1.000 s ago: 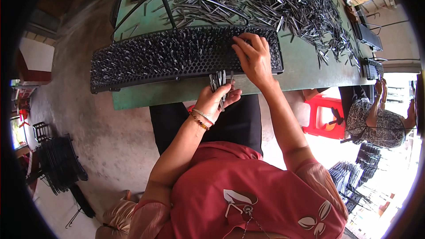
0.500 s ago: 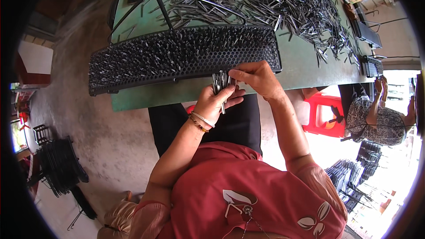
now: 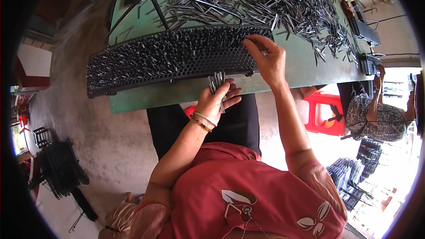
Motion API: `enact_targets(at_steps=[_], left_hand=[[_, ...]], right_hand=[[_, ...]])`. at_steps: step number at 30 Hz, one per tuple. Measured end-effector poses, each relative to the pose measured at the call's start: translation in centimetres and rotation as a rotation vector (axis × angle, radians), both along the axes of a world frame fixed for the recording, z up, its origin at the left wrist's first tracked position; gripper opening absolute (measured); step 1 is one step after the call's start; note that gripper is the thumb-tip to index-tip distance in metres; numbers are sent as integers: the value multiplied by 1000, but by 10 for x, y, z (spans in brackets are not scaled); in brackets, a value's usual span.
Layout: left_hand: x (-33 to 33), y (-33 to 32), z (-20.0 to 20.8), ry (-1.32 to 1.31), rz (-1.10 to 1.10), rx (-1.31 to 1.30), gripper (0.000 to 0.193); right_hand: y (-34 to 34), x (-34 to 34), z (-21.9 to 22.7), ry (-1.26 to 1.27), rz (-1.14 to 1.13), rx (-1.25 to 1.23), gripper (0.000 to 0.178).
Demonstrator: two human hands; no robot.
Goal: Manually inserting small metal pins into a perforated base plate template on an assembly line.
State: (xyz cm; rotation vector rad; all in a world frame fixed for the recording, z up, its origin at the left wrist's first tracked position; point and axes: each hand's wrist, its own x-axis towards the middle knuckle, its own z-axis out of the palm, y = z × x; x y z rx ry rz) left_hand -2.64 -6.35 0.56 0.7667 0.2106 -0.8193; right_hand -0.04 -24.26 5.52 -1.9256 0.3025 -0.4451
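A bundle of thin, dark metal strips [image 3: 216, 79] stands up from my left hand [image 3: 210, 101], which is closed around it just in front of the table edge. Beyond it lies a long black perforated panel [image 3: 195, 65], tilted toward me. Strips stick up out of its holes over the left and far parts, while open holes show along the near right part. My right hand [image 3: 271, 59] is over the panel's right end, thumb and fingers pinched together; whatever lies between the fingertips is too small to make out.
A large heap of loose strips [image 3: 283, 4] covers the far side of the green table [image 3: 305, 66]. Black metal bars [image 3: 201, 1] rise behind the panel. A red stool [image 3: 310, 113] and another person in patterned clothing [image 3: 376, 119] are at the right.
My right hand has moved away from the bundle, up and to the right over the panel's right end. My left hand keeps the strips, almost unmoved. The panel has shifted slightly left.
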Motion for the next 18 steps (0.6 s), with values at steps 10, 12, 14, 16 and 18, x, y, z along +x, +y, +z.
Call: enact_targets(at_steps=[10,12,14,16,18], left_hand=[[-3,0,0,42,-33,21,27],[-2,0,-4,45,-37,13,26],[-1,1,-6,49,-36,6,26],[1,4,-6,62,-40,4,26],[2,4,-4,72,-49,4,25]], right_hand=[[8,14,-22,-172,6,-312,17],[5,16,-29,-213,44,-362,16],[4,17,-31,-254,86,-410,16],[6,16,-29,-236,110,-414,17],[5,16,-29,-245,107,-422,18]])
